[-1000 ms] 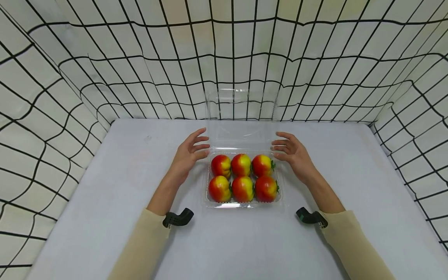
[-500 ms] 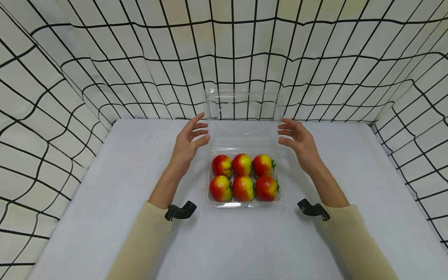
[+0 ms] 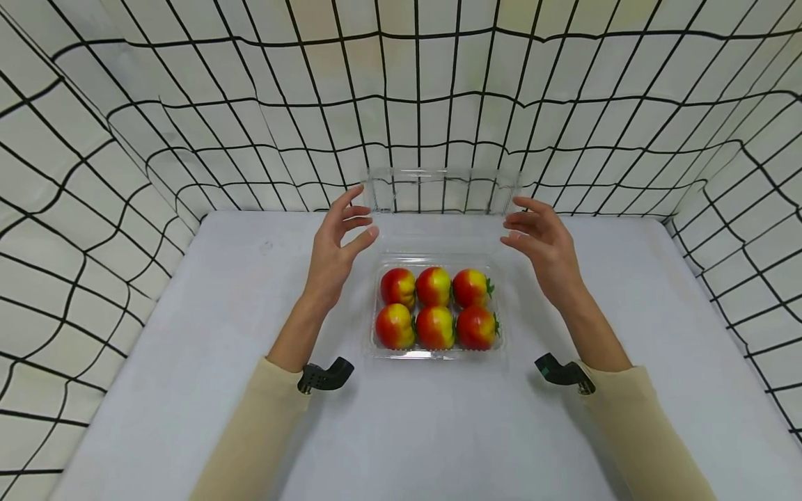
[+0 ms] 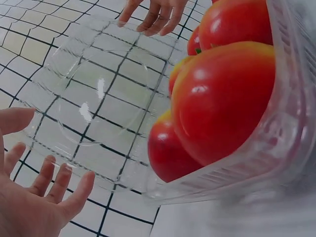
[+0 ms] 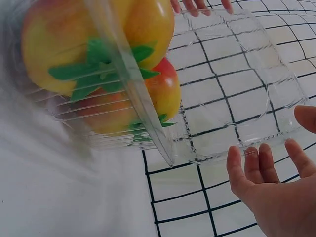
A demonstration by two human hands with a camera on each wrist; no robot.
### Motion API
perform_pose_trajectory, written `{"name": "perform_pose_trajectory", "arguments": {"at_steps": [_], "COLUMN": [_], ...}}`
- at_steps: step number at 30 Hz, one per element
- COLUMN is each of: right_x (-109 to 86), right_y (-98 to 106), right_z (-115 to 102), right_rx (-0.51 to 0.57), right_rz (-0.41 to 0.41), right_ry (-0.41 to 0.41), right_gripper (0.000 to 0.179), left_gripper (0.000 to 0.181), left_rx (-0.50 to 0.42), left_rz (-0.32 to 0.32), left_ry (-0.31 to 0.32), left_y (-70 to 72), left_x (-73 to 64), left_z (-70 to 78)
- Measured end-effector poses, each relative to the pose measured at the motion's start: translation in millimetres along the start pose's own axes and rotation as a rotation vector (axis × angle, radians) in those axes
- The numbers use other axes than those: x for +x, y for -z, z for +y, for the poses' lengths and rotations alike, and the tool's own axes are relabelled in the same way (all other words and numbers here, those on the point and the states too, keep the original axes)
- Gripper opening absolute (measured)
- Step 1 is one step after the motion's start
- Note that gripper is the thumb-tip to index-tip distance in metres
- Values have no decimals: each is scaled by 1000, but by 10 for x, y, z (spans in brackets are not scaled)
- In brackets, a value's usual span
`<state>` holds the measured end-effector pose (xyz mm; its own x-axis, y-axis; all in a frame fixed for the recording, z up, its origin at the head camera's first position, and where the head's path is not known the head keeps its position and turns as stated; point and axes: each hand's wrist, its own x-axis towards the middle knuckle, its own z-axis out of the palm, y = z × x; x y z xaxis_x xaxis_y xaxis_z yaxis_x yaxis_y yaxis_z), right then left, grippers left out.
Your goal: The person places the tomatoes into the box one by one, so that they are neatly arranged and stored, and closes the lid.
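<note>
A clear plastic clamshell box [image 3: 432, 354] sits mid-table with its lid [image 3: 438, 240] raised at the far side. Inside, red-and-yellow tomato-like fruits [image 3: 434, 287] fill two rows; green leaves show on some. My left hand [image 3: 332, 254] is at the lid's left edge, thumb and fingers spread apart. On the opposite edge is my right hand [image 3: 546, 254], its fingers loosely bent. The left wrist view shows left fingertips [image 4: 63, 170] right at the lid's rim. In the right wrist view, right fingertips [image 5: 265, 149] meet the lid's other side.
A white table [image 3: 156, 390] lies under the box. Whitish walls with a black grid net [image 3: 438, 104] stand behind it and on both sides. Each wrist carries a small black camera mount [image 3: 326, 374], below the beige sleeves [image 3: 257, 424].
Both hands have moved away from the body along the lid's sides, from near the hinge toward its far edge. The box has shifted slightly farther back, and the lid's top edge appears lower.
</note>
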<state>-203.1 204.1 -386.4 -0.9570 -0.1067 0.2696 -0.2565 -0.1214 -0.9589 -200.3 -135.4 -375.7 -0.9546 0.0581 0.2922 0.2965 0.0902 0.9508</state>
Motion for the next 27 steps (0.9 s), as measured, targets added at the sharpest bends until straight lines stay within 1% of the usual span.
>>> {"name": "perform_pose_trajectory", "arguments": {"at_steps": [3, 5, 9, 12, 15, 18, 21, 23, 27], "right_x": [-14, -19, -27, -41, -66, -99, -138, -172, -253], "right_y": [8, 5, -8, -14, -20, -23, -32, -42, -43], "right_z": [-15, -27, -50, -60, -68, -71, -76, -81, -74], "right_rx": [21, 45, 73, 70, 58, 45, 29, -13, -81], "right_rz": [-3, -3, 7, 17, 31, 35, 30, 30, 31], "right_ry": [35, 54, 85, 106, 117, 120, 117, 107, 89], "right_gripper": [38, 35, 31, 30, 29, 23, 17, 14, 11], "left_gripper": [60, 59, 56, 52, 44, 36, 28, 24, 18], "left_rx": [-7, -9, -14, -21, -35, -44, -57, -69, -91], "left_rz": [23, 41, 73, 94, 110, 123, 134, 139, 122], "left_ry": [-57, -82, -114, -136, -160, -184, -199, -201, -177], "left_y": [-9, -16, -32, -50, -73, -88, -92, -88, -72], "left_x": [4, 3, -10, -27, -56, -100, -157, -195, -269], "left_z": [49, 83, 151, 190, 213, 218, 202, 179, 127]}}
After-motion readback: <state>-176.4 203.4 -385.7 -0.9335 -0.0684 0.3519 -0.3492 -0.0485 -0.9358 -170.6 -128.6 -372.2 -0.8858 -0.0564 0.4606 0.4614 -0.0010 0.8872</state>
